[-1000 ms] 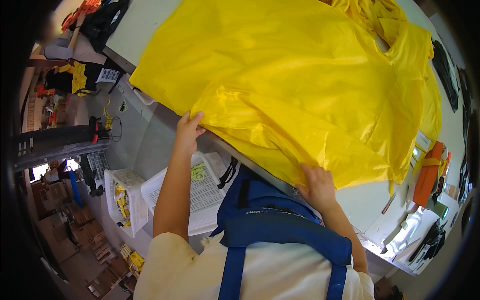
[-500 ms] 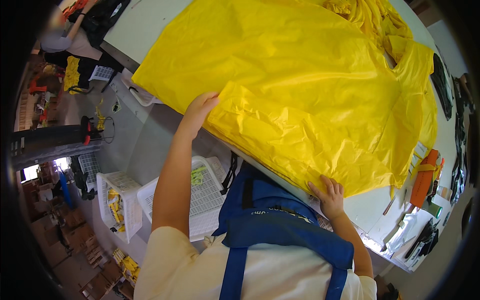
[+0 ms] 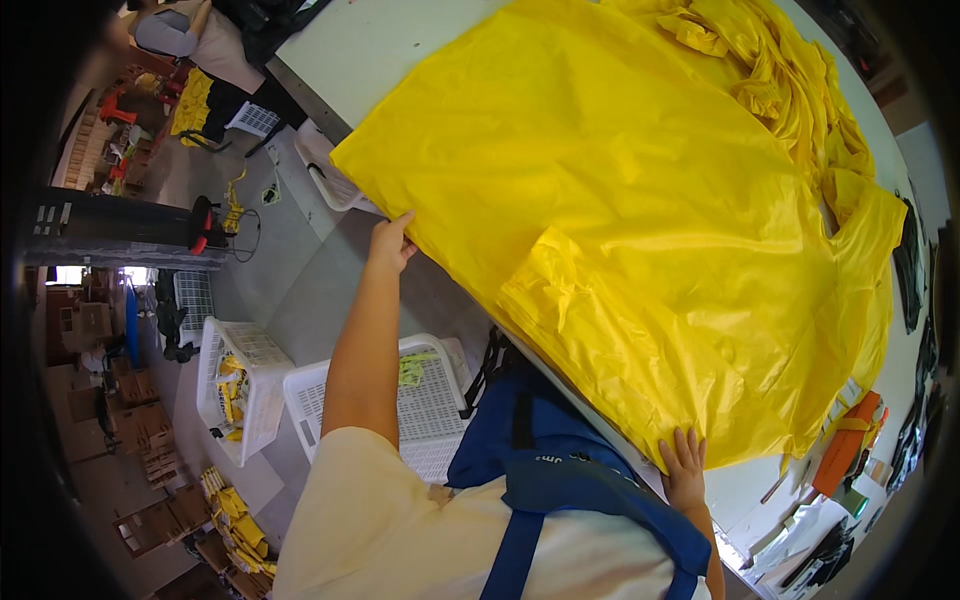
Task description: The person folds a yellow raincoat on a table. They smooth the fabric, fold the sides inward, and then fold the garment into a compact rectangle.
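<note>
Yellow sheet (image 3: pixel 640 200) is spread flat over the white table (image 3: pixel 400 50), near edge hanging just past the table's front edge. A folded-over layer is seen at its lower middle; bunched yellow fabric (image 3: pixel 780 70) lies at the far end, touching the sheet.

Left hand (image 3: pixel 390 243) is placed at the sheet's near-left edge, fingers on the edge; whether the edge is pinched or only touched cannot be told. Right hand (image 3: pixel 683 468) is laid flat at the sheet's near-right corner, fingers spread, nothing clasped, fingertips touching the fabric.

Blue apron (image 3: pixel 560 470) is worn over a cream shirt, pressed against the table edge between the hands.

Below the table on the left: two white baskets (image 3: pixel 310 400) side by side, yellow pieces in them. An orange object (image 3: pixel 845 445) lies on the table just right of the sheet's corner.
</note>
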A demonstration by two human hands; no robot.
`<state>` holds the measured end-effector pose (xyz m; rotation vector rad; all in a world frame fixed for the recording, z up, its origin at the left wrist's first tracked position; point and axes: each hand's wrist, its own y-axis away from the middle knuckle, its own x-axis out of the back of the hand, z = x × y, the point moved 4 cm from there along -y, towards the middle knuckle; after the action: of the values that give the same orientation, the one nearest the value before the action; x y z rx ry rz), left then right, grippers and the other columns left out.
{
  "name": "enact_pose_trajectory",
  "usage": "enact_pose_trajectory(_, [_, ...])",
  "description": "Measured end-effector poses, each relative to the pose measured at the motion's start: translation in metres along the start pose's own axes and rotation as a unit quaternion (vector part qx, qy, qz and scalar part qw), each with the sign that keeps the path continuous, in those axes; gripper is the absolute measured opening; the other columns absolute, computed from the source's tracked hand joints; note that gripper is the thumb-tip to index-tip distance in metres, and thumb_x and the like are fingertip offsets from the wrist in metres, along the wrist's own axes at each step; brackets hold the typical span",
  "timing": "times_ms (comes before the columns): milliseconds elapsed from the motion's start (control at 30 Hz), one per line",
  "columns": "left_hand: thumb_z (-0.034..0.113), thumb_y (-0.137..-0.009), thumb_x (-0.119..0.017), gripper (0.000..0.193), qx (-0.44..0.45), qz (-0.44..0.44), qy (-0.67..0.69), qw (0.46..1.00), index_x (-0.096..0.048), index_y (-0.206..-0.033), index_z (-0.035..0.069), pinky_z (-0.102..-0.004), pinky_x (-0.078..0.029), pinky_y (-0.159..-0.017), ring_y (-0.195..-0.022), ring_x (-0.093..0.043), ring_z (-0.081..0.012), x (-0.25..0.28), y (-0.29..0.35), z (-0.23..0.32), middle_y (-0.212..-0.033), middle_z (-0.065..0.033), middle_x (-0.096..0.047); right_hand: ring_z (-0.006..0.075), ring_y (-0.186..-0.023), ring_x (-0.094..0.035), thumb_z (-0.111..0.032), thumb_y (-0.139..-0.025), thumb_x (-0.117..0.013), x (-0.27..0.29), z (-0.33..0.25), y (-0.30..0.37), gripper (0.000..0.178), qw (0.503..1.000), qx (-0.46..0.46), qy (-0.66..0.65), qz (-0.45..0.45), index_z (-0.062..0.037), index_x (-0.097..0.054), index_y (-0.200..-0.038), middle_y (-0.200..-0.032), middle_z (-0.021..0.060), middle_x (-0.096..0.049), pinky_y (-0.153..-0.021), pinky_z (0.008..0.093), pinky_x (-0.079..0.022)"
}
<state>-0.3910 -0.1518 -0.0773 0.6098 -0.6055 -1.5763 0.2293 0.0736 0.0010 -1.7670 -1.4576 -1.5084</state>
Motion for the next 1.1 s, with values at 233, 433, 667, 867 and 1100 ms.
enact_pose_trajectory(233, [-0.003, -0.082, -0.057, 0.031, -0.179, -0.112, 0.121, 0.97, -0.054, -0.113, 0.0, -0.0371, -0.053, -0.076, -0.097, -0.061, -0.026, 0.01, -0.011, 0.069, -0.109, -0.0124, -0.06, 0.0409, -0.139, -0.024, -0.012, -0.074, -0.067, -0.005, 0.0, 0.003, 0.052, 1.0, -0.011, 0.016, -0.011, -0.021, -0.058, -0.125, -0.147, 0.0145, -0.035, -0.112, 0.0575, -0.015])
enact_pose_trajectory(433, [0.013, -0.085, -0.067, 0.032, -0.056, -0.004, 0.097, 0.994, -0.054, -0.113, 0.004, -0.0332, -0.052, -0.075, -0.096, -0.06, -0.0218, 0.051, -0.071, 0.085, -0.107, -0.0098, -0.061, 0.0398, -0.134, -0.031, -0.016, -0.069, -0.073, 0.004, -0.002, 0.021, 0.055, 0.997, -0.056, -0.038, 0.037, -0.0142, -0.057, -0.122, -0.141, 0.0145, -0.041, -0.111, 0.0562, -0.02])
enact_pose_trajectory(667, [0.013, -0.085, -0.068, 0.026, -0.003, -0.034, -0.023, 0.999, -0.055, -0.108, 0.009, -0.0256, -0.046, -0.055, -0.075, -0.059, -0.0113, 0.057, -0.041, 0.057, -0.095, -0.0033, -0.062, 0.0343, -0.112, -0.054, 0.004, -0.066, -0.06, 0.01, 0.003, 0.023, 0.044, 0.991, -0.051, -0.017, 0.12, -0.0084, -0.063, -0.108, -0.11, 0.0133, -0.06, -0.098, 0.0441, -0.043])
enact_pose_trajectory(867, [0.005, -0.086, -0.064, 0.021, -0.109, -0.118, 0.02, 0.987, -0.058, -0.106, 0.008, -0.0219, -0.045, -0.047, -0.062, -0.059, -0.0107, 0.047, -0.016, 0.114, -0.093, -0.0031, -0.064, 0.0264, -0.099, -0.058, 0.002, -0.075, -0.06, 0.03, 0.023, 0.058, 0.029, 0.965, -0.201, -0.161, 0.049, -0.0039, -0.06, -0.103, -0.1, 0.0104, -0.062, -0.091, 0.0357, -0.045])
enact_pose_trajectory(1100, [0.005, -0.088, -0.06, 0.022, -0.175, -0.158, 0.044, 0.971, -0.052, -0.108, 0.0, -0.0326, -0.055, -0.077, -0.085, -0.059, -0.0209, -0.111, -0.088, 0.216, -0.094, -0.0094, -0.057, 0.0156, -0.082, -0.05, -0.002, -0.084, -0.048, 0.199, 0.106, -0.03, 0.031, 0.889, -0.371, -0.185, 0.192, -0.001, -0.049, -0.115, -0.088, 0.0072, -0.054, -0.075, 0.0277, -0.042])
